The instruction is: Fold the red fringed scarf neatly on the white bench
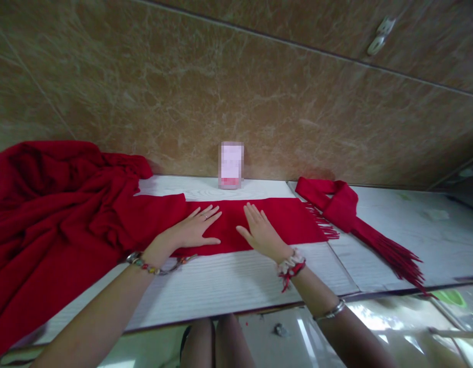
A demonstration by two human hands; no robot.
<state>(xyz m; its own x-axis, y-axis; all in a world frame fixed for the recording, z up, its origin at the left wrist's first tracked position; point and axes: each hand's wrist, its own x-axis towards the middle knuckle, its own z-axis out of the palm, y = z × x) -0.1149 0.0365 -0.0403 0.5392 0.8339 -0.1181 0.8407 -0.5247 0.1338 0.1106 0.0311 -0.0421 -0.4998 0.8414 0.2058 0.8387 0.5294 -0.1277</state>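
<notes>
A red fringed scarf [286,222] lies flat and lengthwise on a white wood-grain table [228,286], its tassels at the right end. My left hand [196,227] rests on it palm down, fingers spread, with a ring on one finger. Flat on the same scarf is my right hand [261,230], its thumb held apart from the fingers. Neither hand grips anything. Toward the left the scarf meets a large heap of red cloth [67,214]; where one ends and the other begins I cannot tell.
Another red scarf [341,204], folded over itself with its fringe toward the front edge, lies at the right. A blurred-out phone-like object [230,166] leans upright against the brown marbled wall [182,92]. Below the table edge are my knees [221,342] and a shiny floor.
</notes>
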